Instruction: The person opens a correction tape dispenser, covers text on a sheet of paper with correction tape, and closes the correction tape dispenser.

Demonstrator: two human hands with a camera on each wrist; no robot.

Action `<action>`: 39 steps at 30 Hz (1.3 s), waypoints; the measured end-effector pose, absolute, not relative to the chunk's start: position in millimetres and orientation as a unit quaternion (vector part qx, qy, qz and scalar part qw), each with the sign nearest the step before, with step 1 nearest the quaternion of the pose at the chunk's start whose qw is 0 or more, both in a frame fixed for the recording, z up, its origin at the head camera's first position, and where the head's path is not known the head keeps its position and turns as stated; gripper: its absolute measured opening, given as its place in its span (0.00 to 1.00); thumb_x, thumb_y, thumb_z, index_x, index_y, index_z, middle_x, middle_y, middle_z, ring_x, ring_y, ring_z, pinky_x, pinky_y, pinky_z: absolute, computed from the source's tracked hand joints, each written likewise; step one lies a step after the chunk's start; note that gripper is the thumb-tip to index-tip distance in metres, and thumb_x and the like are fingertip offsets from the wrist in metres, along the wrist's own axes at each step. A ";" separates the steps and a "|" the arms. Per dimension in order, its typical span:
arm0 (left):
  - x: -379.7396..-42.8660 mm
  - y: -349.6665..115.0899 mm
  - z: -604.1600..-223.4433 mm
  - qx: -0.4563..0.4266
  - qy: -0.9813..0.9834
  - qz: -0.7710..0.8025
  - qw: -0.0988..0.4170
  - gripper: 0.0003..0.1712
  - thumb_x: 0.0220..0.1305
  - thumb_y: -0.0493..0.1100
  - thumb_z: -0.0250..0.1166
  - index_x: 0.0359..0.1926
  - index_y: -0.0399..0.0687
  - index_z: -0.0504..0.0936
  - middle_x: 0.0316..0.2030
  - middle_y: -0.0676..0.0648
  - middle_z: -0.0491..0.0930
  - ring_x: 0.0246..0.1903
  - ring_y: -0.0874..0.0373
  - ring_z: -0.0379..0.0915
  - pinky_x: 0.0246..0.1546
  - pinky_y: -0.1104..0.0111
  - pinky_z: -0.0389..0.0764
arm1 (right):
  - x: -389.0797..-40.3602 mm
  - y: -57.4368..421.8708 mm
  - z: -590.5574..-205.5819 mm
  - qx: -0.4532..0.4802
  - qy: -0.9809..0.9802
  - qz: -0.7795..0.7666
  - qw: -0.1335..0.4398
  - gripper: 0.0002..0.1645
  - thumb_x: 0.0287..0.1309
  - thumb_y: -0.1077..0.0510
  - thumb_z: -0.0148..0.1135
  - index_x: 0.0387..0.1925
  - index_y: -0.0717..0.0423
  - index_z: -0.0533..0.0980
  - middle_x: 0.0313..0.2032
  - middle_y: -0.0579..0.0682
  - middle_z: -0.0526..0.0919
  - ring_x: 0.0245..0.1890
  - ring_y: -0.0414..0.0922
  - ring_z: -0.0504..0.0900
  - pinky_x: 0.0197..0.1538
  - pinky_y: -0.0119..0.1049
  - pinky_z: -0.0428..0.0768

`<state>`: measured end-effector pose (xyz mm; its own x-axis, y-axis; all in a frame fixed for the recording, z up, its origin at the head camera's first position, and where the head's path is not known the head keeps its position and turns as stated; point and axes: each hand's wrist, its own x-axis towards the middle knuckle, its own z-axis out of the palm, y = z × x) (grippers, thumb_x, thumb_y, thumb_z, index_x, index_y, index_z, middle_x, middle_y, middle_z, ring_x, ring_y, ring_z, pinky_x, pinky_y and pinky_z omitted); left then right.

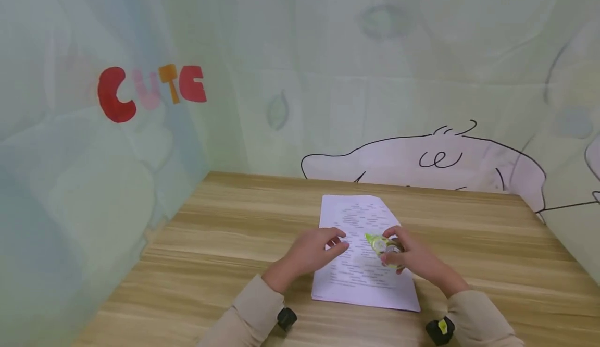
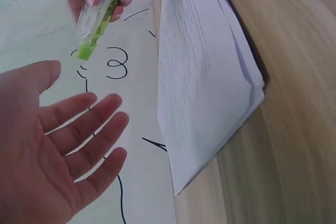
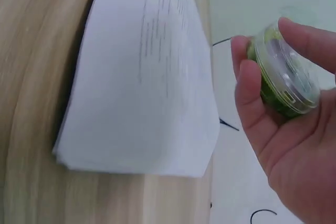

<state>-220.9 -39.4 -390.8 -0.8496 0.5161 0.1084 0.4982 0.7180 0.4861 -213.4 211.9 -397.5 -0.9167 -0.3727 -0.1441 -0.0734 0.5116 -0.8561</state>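
Note:
A correction tape dispenser (image 1: 385, 248), clear with a bright green tip, is gripped between the thumb and fingers of my right hand (image 1: 414, 256). In the right wrist view the clear round body of the correction tape (image 3: 286, 74) faces up from the palm. My left hand (image 1: 313, 250) hovers over the left side of the paper, holding nothing. Its fingers look relaxed and spread in the left wrist view, apart from the dispenser. Beneath both hands lies a stack of printed paper (image 1: 361, 289), with lines of text on the top sheet.
The paper rests on a wooden table (image 1: 234, 222) with light and dark grain. Behind the table hangs a pale cloth backdrop (image 1: 262, 34) with cartoon line drawings and coloured letters (image 1: 117, 97) at the left. Dark wrist devices (image 1: 287, 318) sit by the sleeves.

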 end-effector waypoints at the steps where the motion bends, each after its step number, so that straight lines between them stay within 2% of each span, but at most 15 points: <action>1: -221.4 -37.9 -390.3 0.280 0.924 0.260 0.022 0.23 0.67 0.59 0.49 0.51 0.51 0.78 0.40 0.55 0.82 0.39 0.64 0.75 0.39 0.72 0.75 | -213.0 209.1 -396.2 -0.142 0.852 -0.475 0.167 0.29 0.57 0.53 0.60 0.55 0.60 0.61 0.39 0.57 0.79 0.35 0.45 0.77 0.31 0.40 0.78; 6: -225.8 -32.5 -392.5 0.298 0.909 0.289 0.045 0.20 0.67 0.58 0.49 0.48 0.54 0.79 0.38 0.56 0.82 0.38 0.65 0.74 0.41 0.73 0.74 | -211.5 199.3 -394.2 -0.174 0.844 -0.470 0.190 0.25 0.57 0.52 0.59 0.53 0.58 0.67 0.37 0.53 0.77 0.35 0.44 0.76 0.31 0.40 0.77; 10: -229.8 -28.9 -395.1 0.304 0.894 0.320 0.072 0.20 0.66 0.59 0.51 0.47 0.55 0.78 0.37 0.57 0.80 0.40 0.65 0.73 0.43 0.72 0.75 | -208.8 195.3 -393.2 -0.178 0.847 -0.469 0.175 0.21 0.57 0.53 0.60 0.50 0.55 0.69 0.36 0.53 0.76 0.34 0.45 0.75 0.31 0.40 0.77; 16: -232.5 -29.2 -394.8 0.308 0.880 0.352 0.086 0.13 0.65 0.57 0.54 0.36 0.56 0.76 0.31 0.58 0.77 0.35 0.66 0.71 0.42 0.71 0.74 | -203.3 185.1 -388.4 -0.176 0.867 -0.447 0.135 0.19 0.57 0.51 0.59 0.49 0.52 0.70 0.33 0.51 0.78 0.31 0.44 0.75 0.29 0.41 0.77; 21: -230.7 -32.8 -393.7 0.310 0.871 0.367 0.107 0.10 0.65 0.54 0.55 0.33 0.56 0.76 0.30 0.58 0.75 0.34 0.66 0.70 0.40 0.73 0.72 | -200.3 181.5 -389.2 -0.174 0.868 -0.446 0.134 0.17 0.57 0.48 0.59 0.46 0.50 0.71 0.31 0.52 0.80 0.28 0.45 0.75 0.26 0.40 0.76; 32: -228.8 -39.8 -397.9 0.295 0.868 0.387 0.095 0.13 0.64 0.58 0.54 0.33 0.59 0.78 0.29 0.59 0.77 0.37 0.66 0.72 0.45 0.68 0.74 | -201.6 181.3 -392.6 -0.178 0.859 -0.463 0.129 0.18 0.59 0.48 0.58 0.47 0.51 0.70 0.31 0.51 0.79 0.27 0.43 0.74 0.27 0.39 0.76; 39: -224.3 -44.1 -403.4 0.302 0.854 0.411 0.103 0.18 0.65 0.57 0.53 0.36 0.50 0.81 0.35 0.46 0.83 0.36 0.66 0.72 0.41 0.71 0.73 | -199.7 180.0 -391.5 -0.188 0.845 -0.484 0.128 0.19 0.60 0.50 0.57 0.48 0.57 0.69 0.31 0.52 0.78 0.26 0.42 0.73 0.25 0.36 0.75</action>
<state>-224.3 -44.1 -403.4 -0.7969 0.5999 0.0716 0.4305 0.4807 0.7639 -199.7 180.0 -391.5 -0.8966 -0.4415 -0.0339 -0.1944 0.4613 -0.8657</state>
